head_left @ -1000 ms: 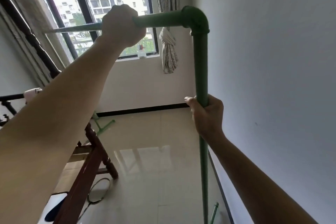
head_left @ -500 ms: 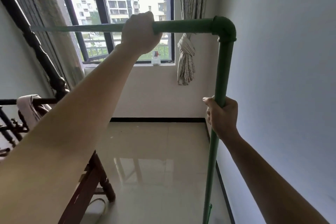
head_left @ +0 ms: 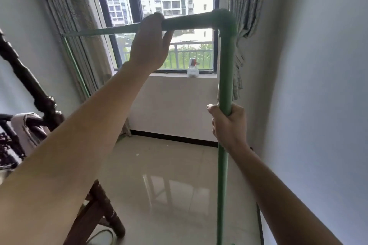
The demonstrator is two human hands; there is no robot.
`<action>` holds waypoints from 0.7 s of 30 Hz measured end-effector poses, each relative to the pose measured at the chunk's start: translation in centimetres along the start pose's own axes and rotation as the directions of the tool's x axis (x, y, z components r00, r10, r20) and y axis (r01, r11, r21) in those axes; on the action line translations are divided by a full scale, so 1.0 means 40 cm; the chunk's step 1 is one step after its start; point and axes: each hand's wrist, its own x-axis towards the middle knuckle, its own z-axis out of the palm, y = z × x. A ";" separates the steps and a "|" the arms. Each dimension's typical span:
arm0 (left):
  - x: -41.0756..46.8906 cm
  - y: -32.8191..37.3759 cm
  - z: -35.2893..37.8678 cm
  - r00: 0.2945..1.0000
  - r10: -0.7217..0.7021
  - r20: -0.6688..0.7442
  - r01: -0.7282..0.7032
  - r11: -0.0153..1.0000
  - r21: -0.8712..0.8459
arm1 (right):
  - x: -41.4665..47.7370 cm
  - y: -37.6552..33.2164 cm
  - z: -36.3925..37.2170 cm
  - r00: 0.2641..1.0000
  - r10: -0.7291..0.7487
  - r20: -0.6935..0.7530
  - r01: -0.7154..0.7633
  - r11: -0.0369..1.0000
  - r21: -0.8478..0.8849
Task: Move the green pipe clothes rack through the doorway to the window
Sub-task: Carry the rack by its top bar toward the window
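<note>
Nearest, at about 4 o'clock, the right hand (head_left: 230, 125) is wrapped around the upright post of the green pipe clothes rack (head_left: 226, 69), its fingers (head_left: 211, 108) curled tight on the pipe. The post runs from the floor at 6 o'clock up to an elbow joint (head_left: 224, 19) near 1 o'clock. Higher, at 12 o'clock, the left hand (head_left: 150, 45) hangs on the rack's top bar, fingers hooked over it but loosened, the thumb spread beneath. The bar reaches away toward 10 o'clock, where the far post drops in front of the left curtain (head_left: 79, 26).

At 8 o'clock stands dark carved wooden furniture (head_left: 31, 85) with a pale cloth (head_left: 23, 127) draped over a rail. The floor (head_left: 169, 185) is glossy pale tile that mirrors the window.

Farther off, on the windowsill (head_left: 175, 75), just left of the post, sits a small clear bottle (head_left: 192, 69) with a red top; its contents cannot be made out. Behind it is the dark-framed window (head_left: 175, 6), showing a balcony railing, greenery and apartment blocks. A tied-back curtain (head_left: 245, 6) hangs at 1 o'clock against the plain right wall (head_left: 318, 65).
</note>
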 end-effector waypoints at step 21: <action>0.411 -0.394 0.758 0.998 -0.007 -0.060 0.024 0.958 0.287 | 0.921 0.360 0.115 1.000 -0.019 -0.006 0.020 0.997 0.068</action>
